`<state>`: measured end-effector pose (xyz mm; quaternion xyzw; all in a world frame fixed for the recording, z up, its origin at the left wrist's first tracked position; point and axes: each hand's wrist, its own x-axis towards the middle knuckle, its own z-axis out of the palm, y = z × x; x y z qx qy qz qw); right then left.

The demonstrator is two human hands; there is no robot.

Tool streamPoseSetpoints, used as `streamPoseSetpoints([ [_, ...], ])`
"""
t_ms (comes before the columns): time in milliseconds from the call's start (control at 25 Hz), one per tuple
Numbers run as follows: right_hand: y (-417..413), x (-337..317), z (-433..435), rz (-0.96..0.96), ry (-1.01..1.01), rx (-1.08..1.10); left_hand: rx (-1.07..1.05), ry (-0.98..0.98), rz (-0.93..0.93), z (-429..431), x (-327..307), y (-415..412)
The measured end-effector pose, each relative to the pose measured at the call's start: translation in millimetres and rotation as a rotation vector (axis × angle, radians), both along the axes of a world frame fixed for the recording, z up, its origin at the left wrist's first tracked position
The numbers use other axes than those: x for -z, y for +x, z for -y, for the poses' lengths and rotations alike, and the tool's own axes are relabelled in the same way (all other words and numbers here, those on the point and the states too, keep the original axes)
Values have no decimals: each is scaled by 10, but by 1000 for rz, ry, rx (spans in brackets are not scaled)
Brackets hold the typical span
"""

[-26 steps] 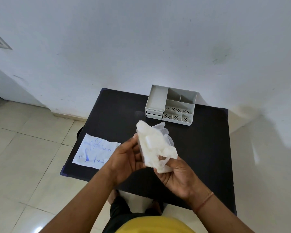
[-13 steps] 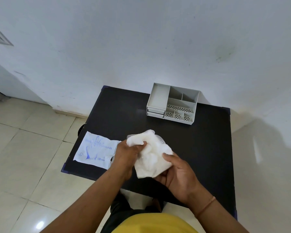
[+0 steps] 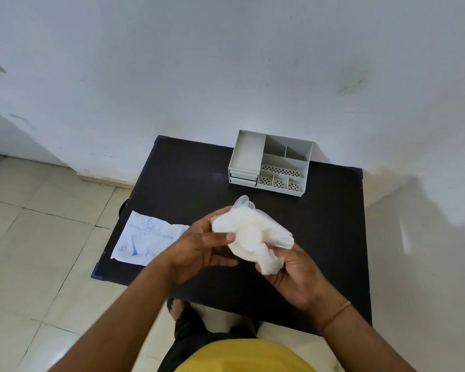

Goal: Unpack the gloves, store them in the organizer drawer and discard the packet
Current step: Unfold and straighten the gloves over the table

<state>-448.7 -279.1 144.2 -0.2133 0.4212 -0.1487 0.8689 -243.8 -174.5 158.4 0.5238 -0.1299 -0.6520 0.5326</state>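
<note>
Gloves (image 3: 249, 234) now scrunched into a tighter wad than a second ago, left hand (image 3: 199, 248) and right hand (image 3: 293, 272) both gripping it above the surface (image 3: 330, 226) centre. Compact enough for the organizer (image 3: 270, 163) drawer at the far edge, I'd say; empty packet (image 3: 145, 238) sits at the left edge, not yet binned.

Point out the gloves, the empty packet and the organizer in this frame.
gloves (image 3: 249, 233): head view, middle of the white bundle held in both hands.
packet (image 3: 142, 241): head view, printed face, lying flat on the table.
organizer (image 3: 249, 153): head view, floor of its large left compartment.
</note>
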Motion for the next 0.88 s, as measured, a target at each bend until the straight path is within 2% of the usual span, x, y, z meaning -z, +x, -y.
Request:
streamPoseSetpoints([
  [120, -110, -25, 48, 79, 105, -50, 231, -55, -20, -38, -64, 288],
  [240, -148, -55, 27, 124, 144, -108, 331, -22, 103, 16, -42, 349],
  [480, -188, -50, 98, 118, 118, -198, 171, 175, 383, 124, 96, 133],
  [680, -355, -49, 277, 360, 202, -158, 74, 250, 454, 149, 131, 110],
  [760, -334, -61, 301, 295, 128, -201, 71, 247, 456, 166, 118, 106],
  [880, -202, -21, 291, 45, -11, -243, 68, 238, 417, 189, 95, 116],
])
